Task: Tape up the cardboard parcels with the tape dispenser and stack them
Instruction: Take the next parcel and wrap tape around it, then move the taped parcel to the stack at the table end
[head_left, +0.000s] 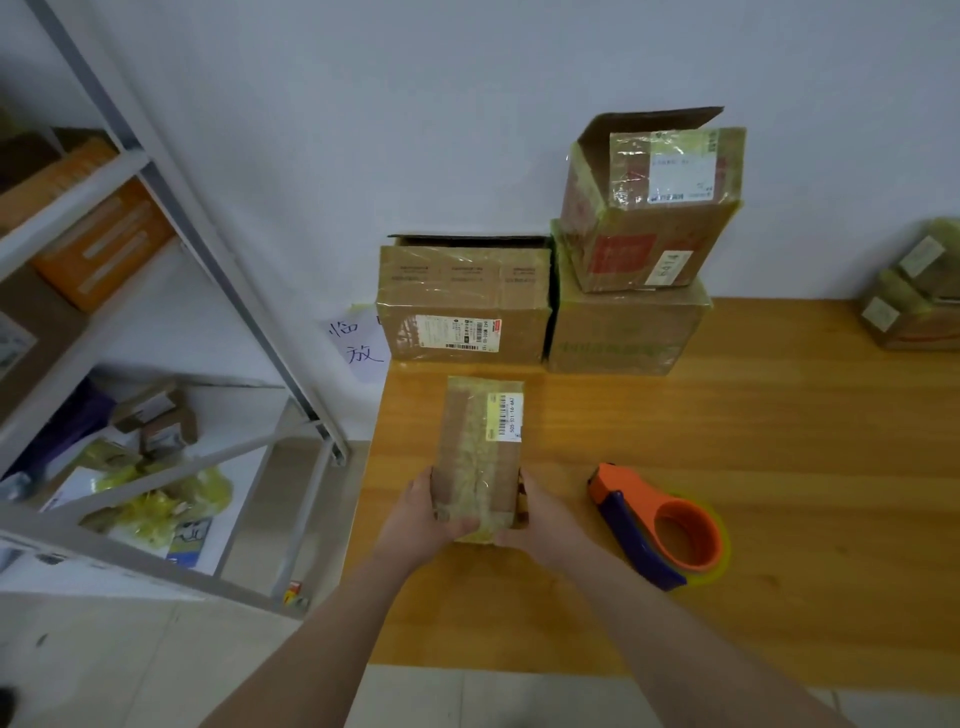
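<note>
The small parcel (480, 452) sits near the left edge of the wooden surface (779, 467), long and narrow, wrapped in yellowish tape, with a white barcode label on its far right corner. The left hand (421, 514) grips its near left side and the right hand (540, 519) its near right side, fingers curled round the edges. It seems to be lifted slightly at the near end, though this angle does not settle whether it touches the wood.

At about 4 o'clock from the parcel, close to the right hand but apart from it, the tape dispenser (654, 525) lies on its side, orange with a purple handle.

At 12 o'clock, just beyond the parcel's far end, a taped carton (462, 304) stands against the wall with a shipping label on its front and a flap raised behind. Touching it at 1 o'clock is a lower box (623, 332) with a tilted upper box (649, 208) set on it, one flap open. These three close off the far side along the wall.

At 3 o'clock, well apart at the frame's edge, more taped parcels (914, 296) are piled.

At 11 o'clock a handwritten paper note (358, 343) hangs on the wall by the surface's corner. From 8 to 10 o'clock a grey metal shelf rack (156, 260) holds orange cartons, small boxes and yellow wrapping.
</note>
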